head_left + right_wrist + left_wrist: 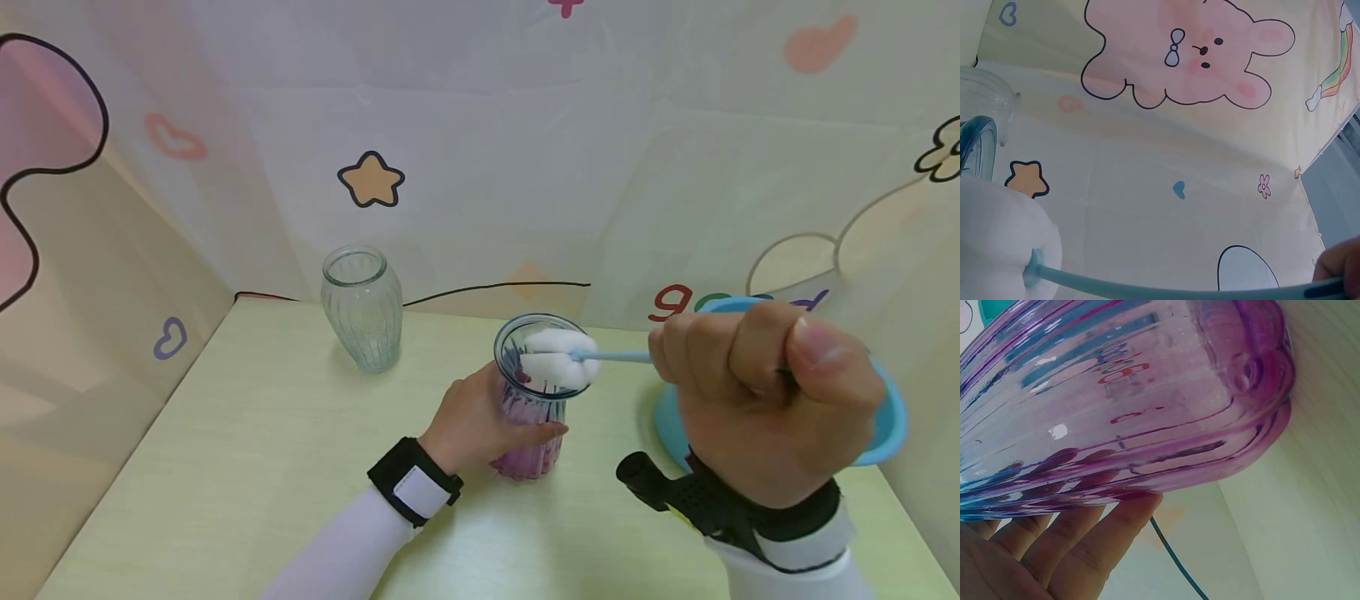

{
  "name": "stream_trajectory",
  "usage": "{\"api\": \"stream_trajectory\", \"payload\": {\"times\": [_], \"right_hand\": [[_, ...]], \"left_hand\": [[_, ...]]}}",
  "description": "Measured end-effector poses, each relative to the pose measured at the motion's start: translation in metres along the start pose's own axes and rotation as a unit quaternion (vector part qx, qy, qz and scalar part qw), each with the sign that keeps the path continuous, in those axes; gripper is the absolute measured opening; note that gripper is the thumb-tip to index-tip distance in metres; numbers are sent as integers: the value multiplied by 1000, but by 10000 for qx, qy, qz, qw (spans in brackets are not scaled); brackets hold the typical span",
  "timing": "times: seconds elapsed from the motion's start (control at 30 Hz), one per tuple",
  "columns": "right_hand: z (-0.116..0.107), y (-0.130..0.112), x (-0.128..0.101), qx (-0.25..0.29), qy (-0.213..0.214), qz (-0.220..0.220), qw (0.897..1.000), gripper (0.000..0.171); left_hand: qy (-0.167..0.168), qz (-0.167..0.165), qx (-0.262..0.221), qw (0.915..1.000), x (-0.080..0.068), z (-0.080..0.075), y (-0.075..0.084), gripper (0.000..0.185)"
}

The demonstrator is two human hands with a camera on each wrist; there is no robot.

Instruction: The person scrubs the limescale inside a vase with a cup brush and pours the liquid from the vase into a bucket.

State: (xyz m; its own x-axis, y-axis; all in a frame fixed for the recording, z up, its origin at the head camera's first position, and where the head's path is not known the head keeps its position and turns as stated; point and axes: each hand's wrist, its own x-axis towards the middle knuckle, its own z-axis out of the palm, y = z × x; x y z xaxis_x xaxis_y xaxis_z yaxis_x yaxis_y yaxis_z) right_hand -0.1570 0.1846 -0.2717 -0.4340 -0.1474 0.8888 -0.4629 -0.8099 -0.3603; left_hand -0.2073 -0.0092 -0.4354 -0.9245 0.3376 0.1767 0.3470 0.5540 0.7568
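The right hand (757, 400), at lower right of the frame, fists around a blue-handled sponge brush (558, 358) whose white head sits at the mouth of the purple vase (528, 400). The left hand (480, 421) wraps that vase, mid-frame on the table (247, 467). A clear vase (362, 307) stands upper left, a blue basin (888, 425) right.

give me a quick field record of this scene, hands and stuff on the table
left hand: grips the purple vase around its lower body
right hand: fist closed round the handle of the sponge brush
sponge brush: white foam head at the purple vase's mouth, light blue stick
purple vase: upright on the table, ribbed glass, bluish rim
clear vase: upright, back left, apart from both hands
blue basin: right side, mostly hidden behind the right hand
backdrop: cartoon-printed sheet
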Motion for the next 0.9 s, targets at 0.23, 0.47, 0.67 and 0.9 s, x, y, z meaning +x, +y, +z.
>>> {"api": "stream_trajectory", "payload": {"times": [0.23,0.47,0.67,0.9], "right_hand": [[0,4,2,-404,147,306,9986,29],[0,8,5,-783,422,575,9944,32],[-2,13,10,-940,529,736,9914,37],[-4,18,14,-948,650,812,9900,35]], "left_hand": [[34,-40,7,10000,0,0,-1,88],[14,-70,13,10000,0,0,0,88],[-2,-149,-18,9999,0,0,0,90],[-43,-213,-124,9997,0,0,0,91]]}}
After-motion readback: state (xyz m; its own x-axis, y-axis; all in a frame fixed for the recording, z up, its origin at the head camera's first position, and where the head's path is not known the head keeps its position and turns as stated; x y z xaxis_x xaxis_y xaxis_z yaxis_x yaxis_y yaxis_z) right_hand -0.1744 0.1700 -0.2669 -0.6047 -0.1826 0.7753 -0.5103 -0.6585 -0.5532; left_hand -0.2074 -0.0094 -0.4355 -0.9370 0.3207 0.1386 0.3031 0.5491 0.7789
